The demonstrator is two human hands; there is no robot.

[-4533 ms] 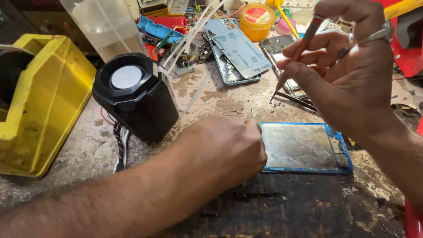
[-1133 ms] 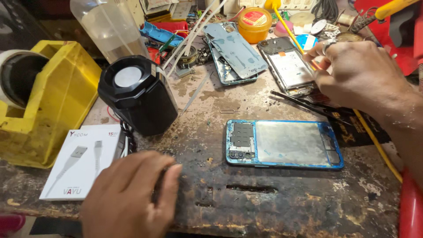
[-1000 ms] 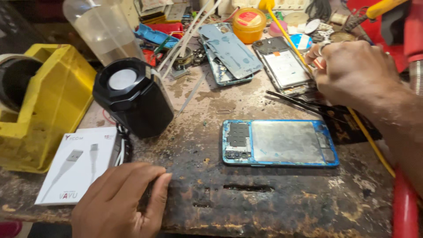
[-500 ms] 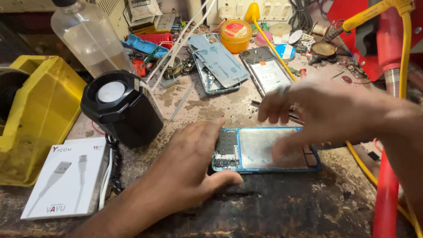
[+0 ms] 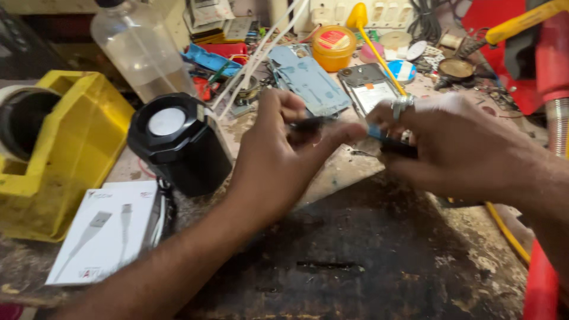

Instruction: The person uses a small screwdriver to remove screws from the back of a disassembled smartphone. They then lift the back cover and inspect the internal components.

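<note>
Left hand raised over the workbench, fingers curled, thumb and forefinger pinched on the near end of a blue-edged phone frame. Right hand opposite, a ring on one finger, fingers folded round the frame's other end. Frame held edge-on between the two hands, clear of the bench, mostly hidden and blurred by motion; only a sliver of blue edge and a dark strip visible, so possibly a tool there too, not clear enough to tell.

Beneath the hands, dark, scarred bench top with pale worn patches. Left of the left forearm, a black faceted speaker with a pale round top, upright. Just in front of the speaker, a white cable box lying flat at the bench's near edge. Further left, a yellow tape dispenser carrying a large roll. Behind the speaker, a clear plastic bottle, tilted slightly.

At the back, a grey-blue phone back cover lying flat, and beside it an opened phone with its insides up. Near these, an orange round tin and a yellow-handled tool slanting across the opened phone. Along the right edge, a yellow cable trailing down the bench past red equipment.
</note>
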